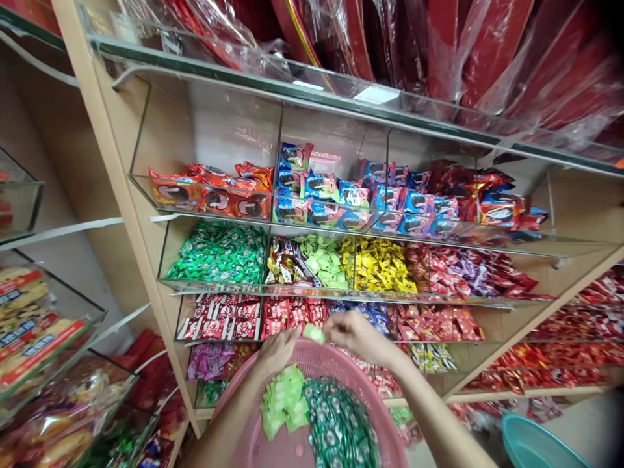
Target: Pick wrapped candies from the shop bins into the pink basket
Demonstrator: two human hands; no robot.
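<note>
My right hand (358, 335) is closed in a pinch on a light green candy packet (314, 333) above the far rim of a pink plastic basket (385, 396). My left hand (280, 351) is at the far left of that rim, its fingertips close to the packet. Those fingers are drawn together, and whatever they grip is hidden. Inside the basket, a pile of light green packets (286, 400) lies to the left of a larger heap of dark green wrapped candies (338, 422).
Glass-fronted shelves ahead hold green candies (219, 253), light green packets (324, 260), yellow candies (383, 263) and cookie packs (319, 188). Red bags (365, 39) fill the top shelf. More shelving with snack packs (34, 318) stands left. A teal basin (536, 442) sits low at right.
</note>
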